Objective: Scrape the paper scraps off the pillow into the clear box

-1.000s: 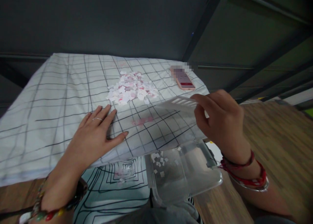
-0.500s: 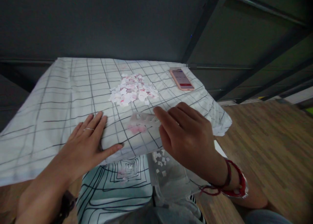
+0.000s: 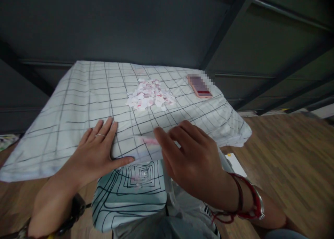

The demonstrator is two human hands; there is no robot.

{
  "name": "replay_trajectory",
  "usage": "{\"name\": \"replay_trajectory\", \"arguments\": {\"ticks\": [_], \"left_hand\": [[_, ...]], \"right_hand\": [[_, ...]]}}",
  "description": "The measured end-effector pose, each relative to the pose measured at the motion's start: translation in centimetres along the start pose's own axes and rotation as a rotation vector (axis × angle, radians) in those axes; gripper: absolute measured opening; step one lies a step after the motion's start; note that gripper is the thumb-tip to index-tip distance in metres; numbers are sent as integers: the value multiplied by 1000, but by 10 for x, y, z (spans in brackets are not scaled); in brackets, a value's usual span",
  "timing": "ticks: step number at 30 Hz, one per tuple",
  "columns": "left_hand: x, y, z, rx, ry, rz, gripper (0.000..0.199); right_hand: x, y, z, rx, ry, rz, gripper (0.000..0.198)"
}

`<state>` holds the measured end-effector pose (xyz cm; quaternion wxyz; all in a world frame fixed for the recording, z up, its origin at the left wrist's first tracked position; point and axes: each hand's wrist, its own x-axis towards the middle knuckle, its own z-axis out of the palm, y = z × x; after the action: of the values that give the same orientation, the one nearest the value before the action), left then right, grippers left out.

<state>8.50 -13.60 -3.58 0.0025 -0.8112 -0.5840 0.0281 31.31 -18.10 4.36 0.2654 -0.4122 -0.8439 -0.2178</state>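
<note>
Shifted leftward, my bare, curled right hand, its hold impossible to tell, sits just right of the sideways pink smear.

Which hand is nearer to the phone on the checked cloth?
The right hand: it is over the cloth's front edge, on the wearer's side of the phone. The left hand rests flat, farther off to the left.

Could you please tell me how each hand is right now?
Left hand: open, flat on the cloth.
Right hand: curled; what it holds, if anything, cannot be told.
</note>
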Motion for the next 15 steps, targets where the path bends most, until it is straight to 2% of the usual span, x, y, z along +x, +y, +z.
{"name": "replay_trajectory", "arguments": {"ticks": [3,10,15], "left_hand": [[0,0,-2,7,-38,7,110],[-1,-4,3,-29,37,52,110],[0,-5,3,-55,21,48,111]], "right_hand": [[1,-7,-5,39,-9,4,25],[1,-6,-6,41,-22,-11,24],[1,-3,-6,50,-40,-4,23]]}}
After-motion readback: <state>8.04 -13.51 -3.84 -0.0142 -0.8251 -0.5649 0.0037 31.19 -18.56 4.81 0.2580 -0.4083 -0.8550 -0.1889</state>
